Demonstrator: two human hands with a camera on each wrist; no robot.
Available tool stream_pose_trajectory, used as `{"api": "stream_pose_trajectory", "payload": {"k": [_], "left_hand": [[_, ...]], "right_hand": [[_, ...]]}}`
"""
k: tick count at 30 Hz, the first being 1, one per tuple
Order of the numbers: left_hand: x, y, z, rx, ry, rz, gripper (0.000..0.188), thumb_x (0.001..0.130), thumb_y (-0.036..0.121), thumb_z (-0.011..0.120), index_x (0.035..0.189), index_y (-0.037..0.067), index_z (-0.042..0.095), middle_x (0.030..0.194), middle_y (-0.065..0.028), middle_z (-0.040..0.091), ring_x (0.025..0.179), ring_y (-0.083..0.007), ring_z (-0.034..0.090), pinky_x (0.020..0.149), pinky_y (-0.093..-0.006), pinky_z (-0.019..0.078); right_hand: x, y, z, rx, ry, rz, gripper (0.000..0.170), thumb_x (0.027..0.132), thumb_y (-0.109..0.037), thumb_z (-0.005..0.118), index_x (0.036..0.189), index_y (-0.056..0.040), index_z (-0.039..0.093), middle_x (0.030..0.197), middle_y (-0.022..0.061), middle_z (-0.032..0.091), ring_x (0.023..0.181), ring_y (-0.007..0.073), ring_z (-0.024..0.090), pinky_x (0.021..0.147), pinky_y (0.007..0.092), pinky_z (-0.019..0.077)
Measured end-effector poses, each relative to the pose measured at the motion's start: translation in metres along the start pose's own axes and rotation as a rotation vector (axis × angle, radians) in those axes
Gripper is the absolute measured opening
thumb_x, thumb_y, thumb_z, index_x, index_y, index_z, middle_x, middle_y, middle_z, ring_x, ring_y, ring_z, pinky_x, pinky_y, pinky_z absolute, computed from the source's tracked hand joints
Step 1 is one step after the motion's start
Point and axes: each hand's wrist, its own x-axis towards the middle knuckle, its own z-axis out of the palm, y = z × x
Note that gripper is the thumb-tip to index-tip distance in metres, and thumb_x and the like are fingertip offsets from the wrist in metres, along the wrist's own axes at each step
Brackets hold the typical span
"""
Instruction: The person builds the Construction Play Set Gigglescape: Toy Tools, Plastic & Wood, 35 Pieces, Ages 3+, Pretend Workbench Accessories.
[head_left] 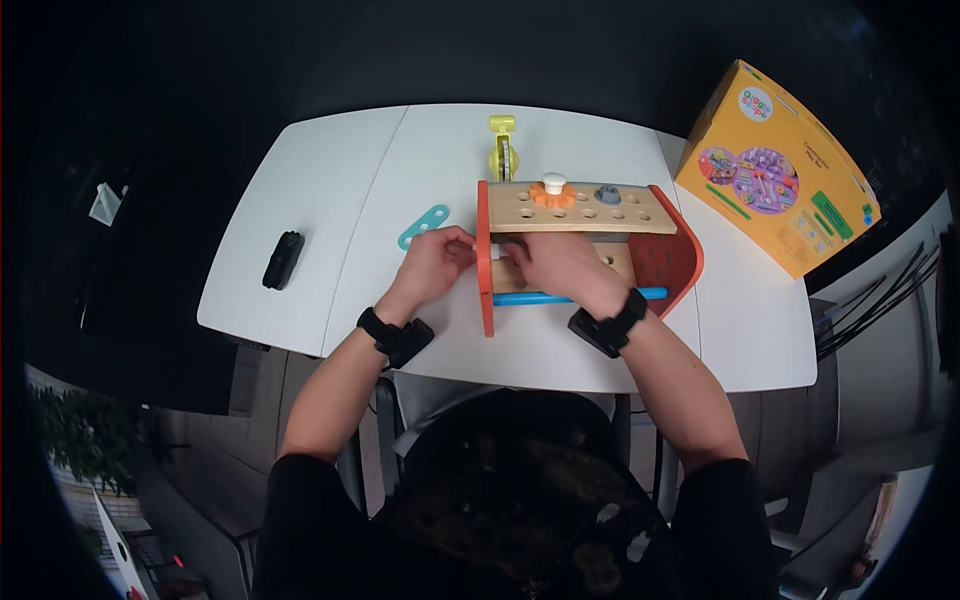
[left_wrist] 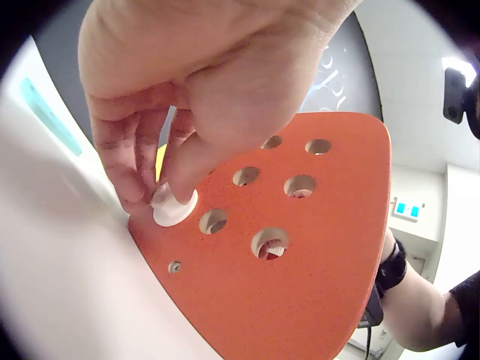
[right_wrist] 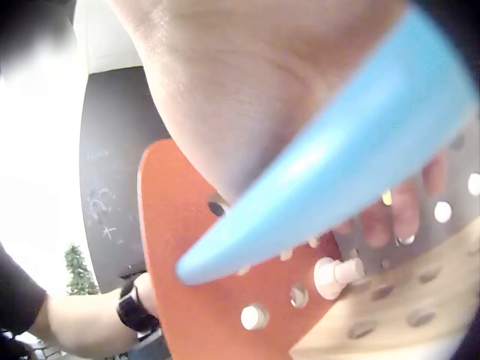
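A wooden toy workbench with an orange side panel (left_wrist: 322,217) stands on the table. My left hand (head_left: 435,268) is outside that panel, its thumb and fingers pinching the round head of a white toy bolt (left_wrist: 176,210) at a hole near the lower edge. Inside the bench, a white shaft with a wider ring (right_wrist: 330,278) sticks out from the panel. My right hand (head_left: 570,265) reaches in under the perforated wooden top (head_left: 600,212), its fingers (right_wrist: 406,214) close to the panel. A blue rod (right_wrist: 322,169) crosses in front, hiding its thumb; I cannot tell whether this hand holds anything.
On the top are an orange gear (head_left: 548,199) with a white knob (head_left: 553,181) and a grey nut (head_left: 608,195). Behind stands a yellow-green toy piece (head_left: 502,150). A teal strip (head_left: 424,227), a black object (head_left: 284,260) and a yellow box (head_left: 780,170) lie around it.
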Motion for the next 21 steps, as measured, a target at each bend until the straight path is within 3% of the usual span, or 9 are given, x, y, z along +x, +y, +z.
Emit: {"api": "stream_pose_trajectory", "payload": {"k": [3,8,10,12,13,15,16,18,21], "left_hand": [[0.000,0.001,-0.004,0.041,-0.009,-0.007,0.015,0.090,0.004,0.069,0.104,-0.002,0.071,0.092,-0.0121,0.077,0.083,-0.0165,0.073,0.078,-0.0286,0.0565],[-0.003,0.017,-0.007,0.008,0.006,-0.151,0.035,0.100,0.031,0.062,0.111,-0.001,0.071,0.094,-0.0121,0.076,0.077,-0.0172,0.071,0.075,-0.0287,0.0559],[-0.002,0.019,-0.008,-0.111,-0.041,-0.343,0.069,0.102,0.062,0.044,0.130,0.003,0.065,0.120,-0.0167,0.071,0.096,-0.0241,0.071,0.077,-0.0298,0.0563],[-0.002,0.026,-0.007,-0.172,-0.038,-0.367,0.081,0.099,0.070,0.037,0.138,0.003,0.058,0.132,-0.0190,0.063,0.108,-0.0280,0.067,0.083,-0.0330,0.0559],[-0.002,0.032,-0.007,-0.234,-0.035,-0.387,0.093,0.096,0.079,0.030,0.146,0.003,0.051,0.144,-0.0212,0.055,0.120,-0.0318,0.063,0.088,-0.0363,0.0555],[-0.004,0.051,-0.010,-0.245,-0.095,-0.379,0.097,0.095,0.081,0.028,0.150,0.002,0.045,0.148,-0.0230,0.049,0.127,-0.0335,0.057,0.093,-0.0401,0.0533],[-0.005,0.059,-0.011,-0.255,-0.153,-0.371,0.102,0.093,0.082,0.027,0.153,0.001,0.039,0.152,-0.0247,0.043,0.133,-0.0353,0.052,0.099,-0.0439,0.0511],[-0.005,0.070,-0.006,-0.289,-0.127,-0.377,0.092,0.097,0.077,0.029,0.150,0.004,0.044,0.148,-0.0205,0.049,0.134,-0.0318,0.052,0.101,-0.0437,0.0498],[-0.001,0.073,-0.003,-0.384,-0.125,-0.392,0.081,0.100,0.070,0.034,0.147,0.006,0.048,0.143,-0.0173,0.055,0.134,-0.0281,0.051,0.104,-0.0441,0.0473]], "right_hand": [[-0.030,-0.005,-0.019,0.098,-0.088,0.007,0.031,0.097,-0.028,0.060,0.114,-0.0031,0.068,0.098,0.0204,0.070,0.093,0.0402,0.067,0.085,0.0472,0.0535],[-0.081,0.002,-0.066,0.245,0.236,-0.180,0.028,0.094,-0.023,0.066,0.112,-0.0016,0.070,0.098,0.0167,0.069,0.092,0.0339,0.069,0.080,0.0413,0.0556],[-0.093,0.014,-0.087,0.214,0.513,-0.064,0.029,0.092,-0.023,0.068,0.113,-0.0025,0.069,0.101,0.0163,0.069,0.089,0.0312,0.069,0.077,0.0375,0.0549],[-0.092,0.042,-0.104,0.042,0.761,0.039,0.038,0.096,-0.033,0.067,0.112,0.0013,0.068,0.103,0.0178,0.070,0.091,0.0282,0.069,0.077,0.0353,0.0546],[-0.091,0.060,-0.110,0.041,0.761,0.040,0.038,0.096,-0.033,0.067,0.112,0.0013,0.068,0.103,0.0178,0.070,0.091,0.0282,0.069,0.077,0.0353,0.0546],[-0.086,0.100,-0.112,0.306,0.583,0.490,0.054,0.100,-0.047,0.058,0.118,0.0029,0.067,0.111,0.0186,0.070,0.099,0.0240,0.068,0.083,0.0342,0.0545],[-0.084,0.117,-0.109,0.306,0.583,0.489,0.054,0.100,-0.047,0.058,0.118,0.0029,0.067,0.111,0.0186,0.070,0.099,0.0240,0.068,0.083,0.0342,0.0545],[-0.080,0.144,-0.098,0.900,0.214,0.658,0.066,0.103,-0.056,0.049,0.127,0.0038,0.064,0.118,0.0188,0.070,0.108,0.0211,0.066,0.093,0.0328,0.0518],[-0.074,0.139,-0.090,1.045,0.129,0.478,0.064,0.104,-0.052,0.048,0.131,0.0041,0.063,0.121,0.0163,0.069,0.110,0.0189,0.064,0.099,0.0309,0.0481]]}}
